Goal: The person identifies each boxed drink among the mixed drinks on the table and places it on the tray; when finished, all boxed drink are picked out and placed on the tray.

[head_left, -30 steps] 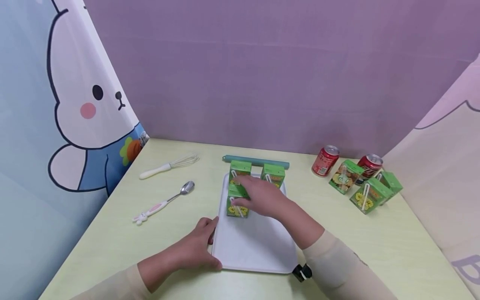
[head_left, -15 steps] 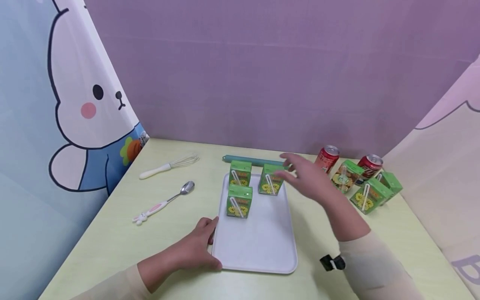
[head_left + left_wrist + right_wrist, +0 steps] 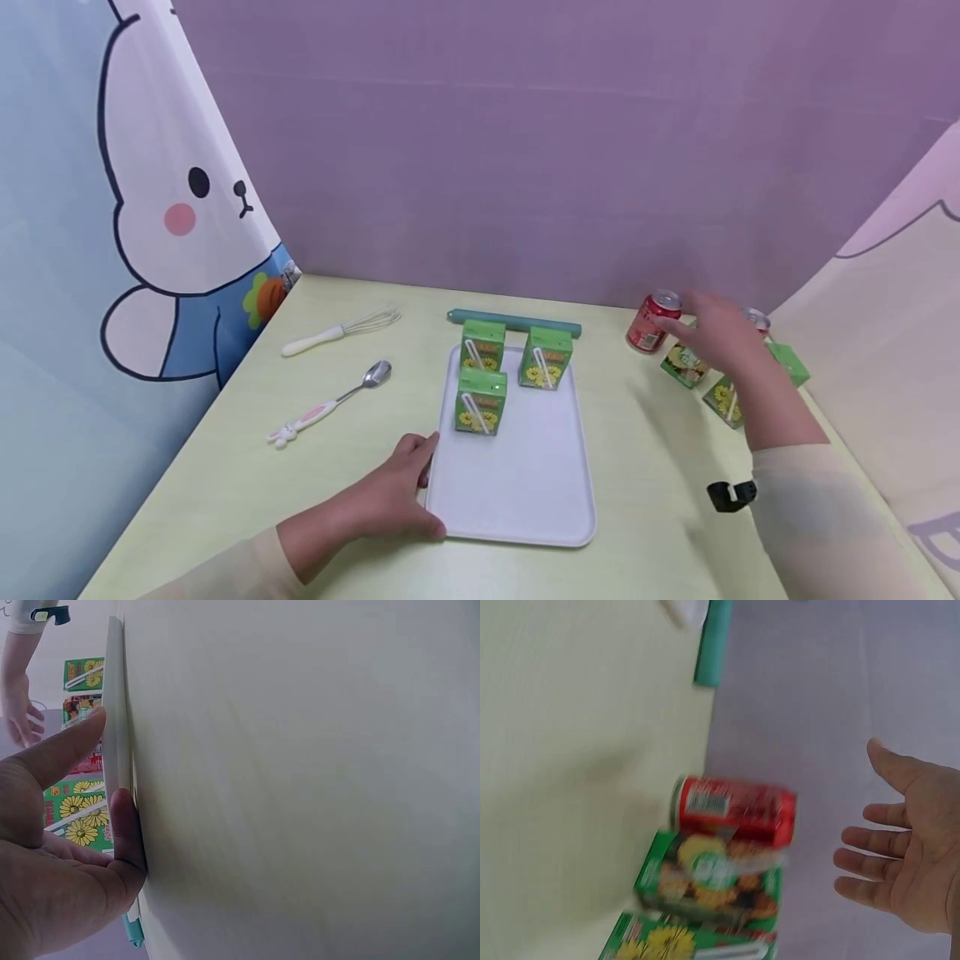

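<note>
My left hand (image 3: 393,492) grips the left rim of the white tray (image 3: 517,492) near its front corner. In the left wrist view, the thumb and a bent finger (image 3: 126,829) touch the tray's edge. Three green juice boxes stand on the tray: a back left box (image 3: 482,343), a front left box (image 3: 480,402) and a back right box (image 3: 546,358). My right hand (image 3: 718,333) holds nothing, fingers spread, above more juice boxes (image 3: 709,877) and beside a red soda can (image 3: 651,323). It partly hides a second can (image 3: 757,320) behind the boxes.
A teal stick (image 3: 517,322) lies behind the tray. To the left are a whisk (image 3: 341,332) and a spoon with a rabbit handle (image 3: 330,407). A purple curtain (image 3: 480,167) hangs along the table's back edge.
My right hand has left the front left juice box on the tray and moved right, over to the cans and boxes. The left hand has stayed at the tray.
</note>
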### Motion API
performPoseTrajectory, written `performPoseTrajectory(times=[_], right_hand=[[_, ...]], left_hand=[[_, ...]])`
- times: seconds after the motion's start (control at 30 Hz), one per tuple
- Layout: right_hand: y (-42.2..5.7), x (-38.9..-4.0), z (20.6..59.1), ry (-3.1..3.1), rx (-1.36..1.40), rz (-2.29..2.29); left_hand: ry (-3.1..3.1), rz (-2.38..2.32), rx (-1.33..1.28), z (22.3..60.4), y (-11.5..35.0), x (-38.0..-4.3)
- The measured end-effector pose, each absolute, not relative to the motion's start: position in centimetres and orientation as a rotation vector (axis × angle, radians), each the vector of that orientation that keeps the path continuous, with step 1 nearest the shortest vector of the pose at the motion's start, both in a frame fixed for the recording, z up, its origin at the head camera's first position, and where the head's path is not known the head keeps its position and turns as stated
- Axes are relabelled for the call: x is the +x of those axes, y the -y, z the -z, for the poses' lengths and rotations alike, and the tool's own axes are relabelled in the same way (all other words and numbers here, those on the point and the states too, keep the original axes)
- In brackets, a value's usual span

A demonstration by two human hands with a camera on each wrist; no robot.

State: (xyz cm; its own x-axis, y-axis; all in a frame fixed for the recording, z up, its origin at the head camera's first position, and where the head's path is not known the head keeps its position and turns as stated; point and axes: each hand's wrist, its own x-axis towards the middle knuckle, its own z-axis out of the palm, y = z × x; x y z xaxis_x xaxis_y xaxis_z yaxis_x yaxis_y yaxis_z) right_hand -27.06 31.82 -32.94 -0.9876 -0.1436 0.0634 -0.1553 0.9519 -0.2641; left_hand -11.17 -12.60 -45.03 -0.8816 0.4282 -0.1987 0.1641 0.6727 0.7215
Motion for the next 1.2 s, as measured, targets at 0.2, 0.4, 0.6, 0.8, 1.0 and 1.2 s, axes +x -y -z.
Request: performPoseTrajectory(times=[0.2, 0.4, 0.6, 0.8, 1.0, 1.2], right_hand=[[-34.8, -28.3, 34.3, 3.079, 0.131, -0.409], [-36.1, -29.0, 35.6, 3.169, -0.043, -0.407], [-36.9, -29.9, 36.9, 3.132, -0.097, -0.475], [-37.5, -30.5, 37.7, 3.162, -0.116, -0.560], [-37.5, -30.7, 37.8, 3.168, -0.146, -0.582], [-37.1, -30.4, 37.7, 3.209, -0.113, -0.515]], left_hand=[[-2.537, -1.034, 0.462, 44.9, 12.6, -11.2], [-2.537, -1.040, 0.469, 44.9, 12.6, -11.2], [-2.535, -1.052, 0.480, 44.9, 12.5, -11.1], [-2.528, -1.035, 0.468, 44.9, 12.5, -11.2], [-2.529, -1.029, 0.464, 44.9, 12.5, -11.2], [-2.536, -1.039, 0.474, 44.7, 12.5, -11.1]])
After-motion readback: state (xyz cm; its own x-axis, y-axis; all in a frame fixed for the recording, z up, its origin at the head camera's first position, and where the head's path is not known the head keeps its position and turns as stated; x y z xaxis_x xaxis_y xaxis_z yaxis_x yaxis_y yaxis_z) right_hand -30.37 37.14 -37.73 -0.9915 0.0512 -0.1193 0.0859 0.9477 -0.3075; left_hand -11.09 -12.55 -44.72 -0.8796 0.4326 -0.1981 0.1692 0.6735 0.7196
